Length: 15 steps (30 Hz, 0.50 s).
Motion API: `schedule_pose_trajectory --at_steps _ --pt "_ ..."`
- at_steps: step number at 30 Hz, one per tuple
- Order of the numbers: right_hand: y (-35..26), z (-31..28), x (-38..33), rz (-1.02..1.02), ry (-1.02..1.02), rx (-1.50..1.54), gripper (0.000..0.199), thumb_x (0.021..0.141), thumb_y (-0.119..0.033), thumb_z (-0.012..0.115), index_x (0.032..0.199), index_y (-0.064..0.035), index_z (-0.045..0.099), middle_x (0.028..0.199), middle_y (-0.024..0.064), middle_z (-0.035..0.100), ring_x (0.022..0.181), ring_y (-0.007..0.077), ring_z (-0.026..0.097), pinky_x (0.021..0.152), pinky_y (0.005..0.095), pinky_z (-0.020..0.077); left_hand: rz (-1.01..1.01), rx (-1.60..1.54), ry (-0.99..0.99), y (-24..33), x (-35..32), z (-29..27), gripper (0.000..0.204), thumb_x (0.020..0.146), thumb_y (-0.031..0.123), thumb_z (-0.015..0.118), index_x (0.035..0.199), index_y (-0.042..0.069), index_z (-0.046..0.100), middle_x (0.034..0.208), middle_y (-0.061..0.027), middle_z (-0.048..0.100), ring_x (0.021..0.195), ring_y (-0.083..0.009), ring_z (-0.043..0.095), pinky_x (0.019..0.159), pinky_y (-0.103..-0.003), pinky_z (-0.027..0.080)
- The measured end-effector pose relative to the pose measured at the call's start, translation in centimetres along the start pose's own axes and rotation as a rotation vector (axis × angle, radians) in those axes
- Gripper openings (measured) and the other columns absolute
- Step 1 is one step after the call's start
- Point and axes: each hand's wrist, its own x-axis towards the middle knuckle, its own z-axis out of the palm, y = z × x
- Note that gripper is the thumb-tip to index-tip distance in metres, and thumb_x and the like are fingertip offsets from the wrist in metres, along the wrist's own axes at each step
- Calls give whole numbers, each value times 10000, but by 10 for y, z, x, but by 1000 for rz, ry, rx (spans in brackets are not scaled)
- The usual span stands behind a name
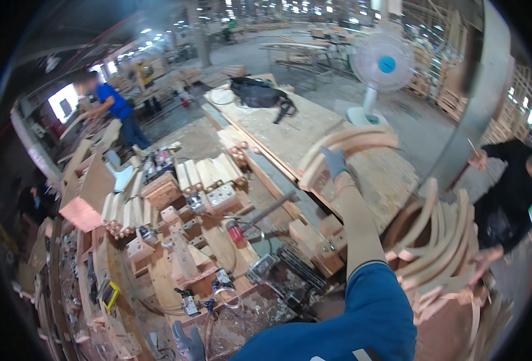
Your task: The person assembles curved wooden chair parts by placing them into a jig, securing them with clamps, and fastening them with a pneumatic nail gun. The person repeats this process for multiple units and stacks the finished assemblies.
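Blue sleeve [377,313] fills the lower middle of the view, and from it the right forearm reaches up and away to the right hand [336,161], which wears a grey glove. That hand is closed around a bundle of curved wooden strips [345,147], gripping it about midway along its length. The bundle is an arch with its hump upward; its long axis runs from lower left to upper right, one end dipping toward the long plywood table [290,129] and the other pointing to the white standing fan [381,66]. It is held in the air over the near right part of that table, not resting on it.

Low at the bottom edge, the left hand [188,346], also in a grey glove, hangs above the sawdust-strewn workbench [176,271]; it looks loosely curled and holds nothing, though so little of it shows that I cannot tell for sure.

Just right of the right forearm stands a stack of more curved wooden pieces [437,240], bowed side by side. On the workbench lie wooden blocks [209,174] in a row, a red-handled tool [239,231] and clamps. A black bag [260,95] lies at the far end of the plywood table. A person in a blue shirt [113,108] bends over at the far left, and a person in black [512,192] stands at the right edge.
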Motion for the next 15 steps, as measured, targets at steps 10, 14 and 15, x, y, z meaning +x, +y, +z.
schedule_pose_trajectory --at_steps 10,14,15 --pt "-67 -32 -47 29 -265 562 426 736 -81 714 1084 9 486 909 91 590 770 177 601 613 316 505 -25 -899 -81 18 104 -62 520 797 120 663 1251 -17 450 1254 -246 492 1139 -425 489 961 -450 410" --pt "-113 4 -178 -242 -460 515 565 782 -55 650 1278 22 391 990 75 545 803 142 566 647 290 501 125 -1065 43 47 172 -105 501 805 95 662 1256 -10 471 1246 -245 510 1147 -396 512 953 -425 434" --pt "-126 7 -208 -289 -518 467 617 776 -16 639 1321 6 350 1026 77 531 871 138 561 691 276 507 198 -1148 128 59 187 -110 517 797 91 674 1261 -13 471 1250 -241 513 1150 -386 519 958 -416 437"
